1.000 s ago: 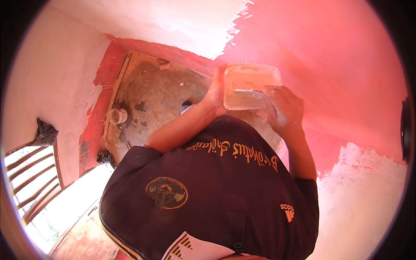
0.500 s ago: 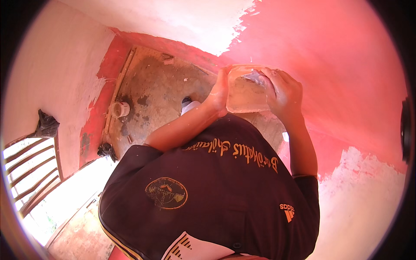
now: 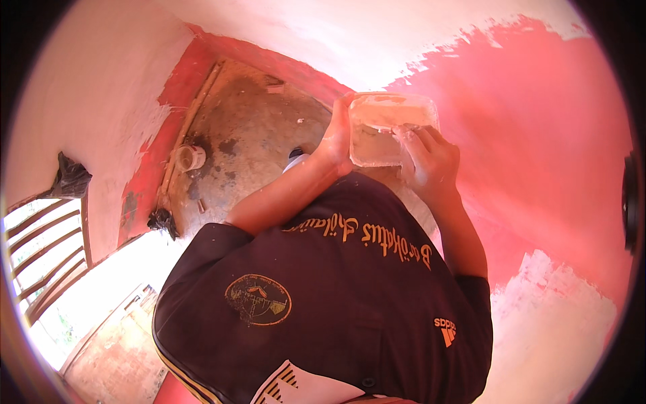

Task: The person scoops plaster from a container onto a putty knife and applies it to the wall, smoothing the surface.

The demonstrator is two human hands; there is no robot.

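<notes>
A see-through rectangular plastic tub (image 3: 422, 103) is held up in front of my chest, its inside smeared with pale paste or paint. My left hand (image 3: 338, 135) grips it along the left side, the thumb near the upper corner. Over the right part of the tub is my right hand (image 3: 428, 156), its fingers pinched around a thin flat tool (image 3: 385, 130) that shows only as a narrow pale-edged strip. The fingers hide most of this tool, so its exact kind is unclear. Pale specks dot my right hand and wrist.
Close on the right stands a wall (image 3: 531, 128) part red, part whitish. A small white bucket (image 3: 190, 158) sits on the stained floor (image 3: 252, 128) by the left wall. Black plastic (image 3: 71, 176) hangs above a barred window (image 3: 50, 249); another black bundle (image 3: 162, 222) lies lower.
My right hand has shifted left and down over the tub, and the tool's broad grey face has turned edge-on. The tub's opening shows more fully. The view has shifted slightly.
</notes>
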